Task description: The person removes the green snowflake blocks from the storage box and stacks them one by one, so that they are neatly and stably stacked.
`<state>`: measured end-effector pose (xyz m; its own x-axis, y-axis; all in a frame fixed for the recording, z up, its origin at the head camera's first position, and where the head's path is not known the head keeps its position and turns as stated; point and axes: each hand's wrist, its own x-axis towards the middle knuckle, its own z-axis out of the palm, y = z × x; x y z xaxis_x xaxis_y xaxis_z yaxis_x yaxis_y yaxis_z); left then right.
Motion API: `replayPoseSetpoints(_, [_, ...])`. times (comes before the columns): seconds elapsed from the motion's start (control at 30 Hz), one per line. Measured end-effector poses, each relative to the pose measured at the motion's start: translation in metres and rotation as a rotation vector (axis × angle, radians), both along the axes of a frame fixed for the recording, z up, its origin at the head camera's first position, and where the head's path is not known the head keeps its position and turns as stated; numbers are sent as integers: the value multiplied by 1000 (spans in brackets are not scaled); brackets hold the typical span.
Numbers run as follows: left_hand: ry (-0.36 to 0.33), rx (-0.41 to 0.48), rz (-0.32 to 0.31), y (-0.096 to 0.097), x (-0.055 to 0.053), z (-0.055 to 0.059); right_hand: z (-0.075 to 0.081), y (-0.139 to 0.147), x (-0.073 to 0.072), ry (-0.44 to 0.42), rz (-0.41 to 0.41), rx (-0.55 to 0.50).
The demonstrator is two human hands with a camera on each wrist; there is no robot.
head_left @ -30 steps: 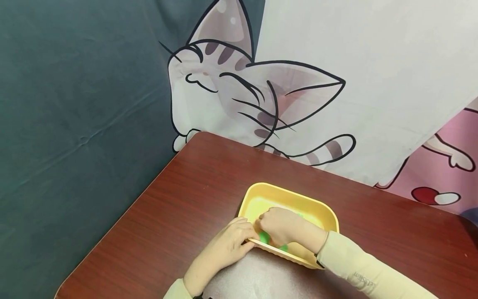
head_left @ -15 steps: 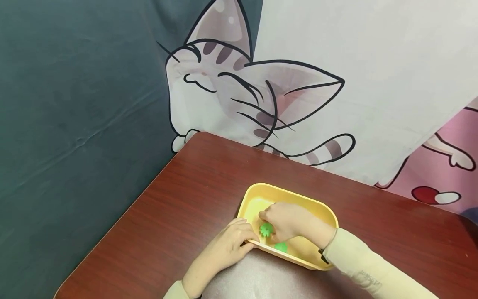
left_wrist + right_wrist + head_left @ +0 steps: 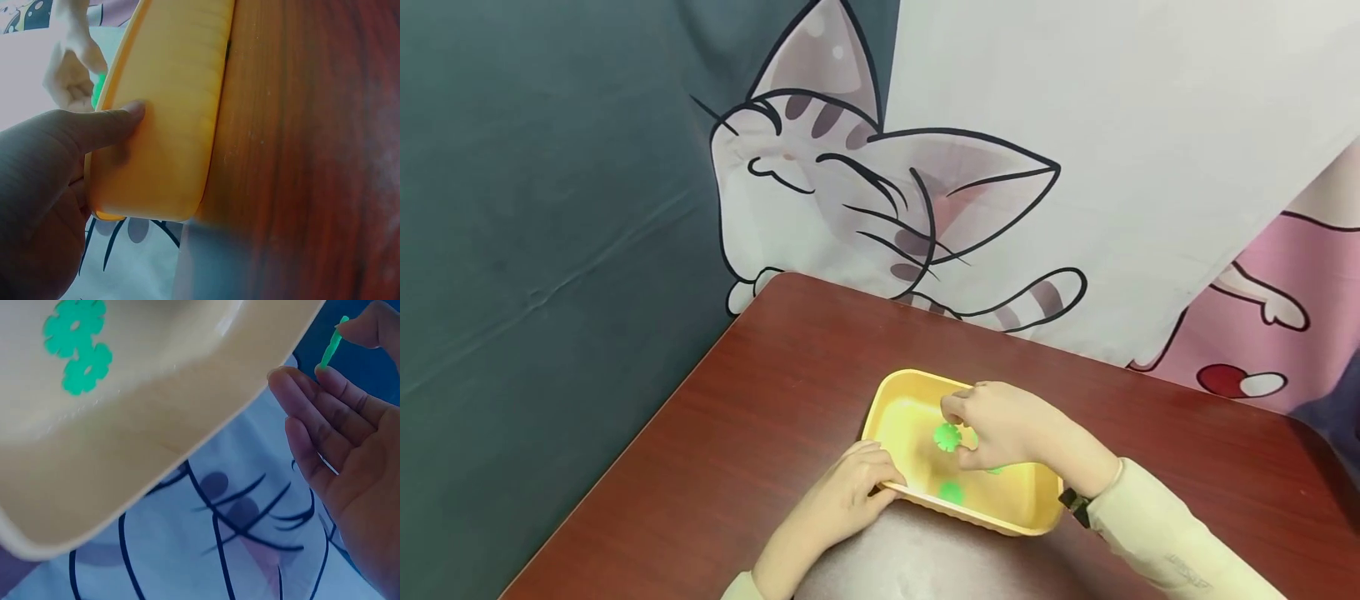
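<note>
My left hand [image 3: 842, 500] grips the near-left rim of a yellow plastic basket [image 3: 891, 429]; in the left wrist view the thumb presses the outer wall [image 3: 169, 119]. Over the basket, my right hand [image 3: 1011, 427] pinches a green snowflake disc [image 3: 947, 437] between thumb and index finger. This disc [image 3: 333, 342] appears edge-on in the right wrist view, while the other fingers stretch out loosely. On the basket floor lie two green notched discs [image 3: 74, 328], touching or joined. Another bit of green [image 3: 952, 493] shows by the near wall. The right hand partly hides the basket's inside.
Under the basket is a reddish-brown wooden table [image 3: 700, 467], with a glare patch at its near side. A white cloth with a printed cat [image 3: 820, 192] hangs behind, and a dark grey-green cloth [image 3: 550, 250] hangs on the left.
My right hand has risen from the basket floor and moved slightly right, bringing the pinched green disc up. My left hand keeps its grip on the rim. The head view has shifted a little.
</note>
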<state>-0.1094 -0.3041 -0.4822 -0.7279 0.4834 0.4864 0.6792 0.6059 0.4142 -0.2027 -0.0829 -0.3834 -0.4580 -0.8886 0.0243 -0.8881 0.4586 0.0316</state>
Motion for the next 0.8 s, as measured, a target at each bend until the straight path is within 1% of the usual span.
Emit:
replayPoseSetpoints(0.13, [-7, 8, 1, 1, 1, 0, 7, 15, 5, 6, -23, -8])
replayPoseSetpoints(0.33, [24, 34, -21, 2, 1, -1, 13, 40, 12, 19, -71, -37])
replayPoseSetpoints(0.43, [39, 50, -30, 4, 2, -3, 15, 55, 18, 0, -119, -57])
replayPoseSetpoints(0.57, [45, 61, -27, 4, 2, -4, 15, 79, 25, -29, -201, -74])
replayPoseSetpoints(0.67, [50, 70, -28, 4, 1, -4, 13, 98, 30, -30, -261, -79])
replayPoseSetpoints(0.8, [54, 100, -48, 4, -1, -3, 9, 119, 36, -33, -319, -90])
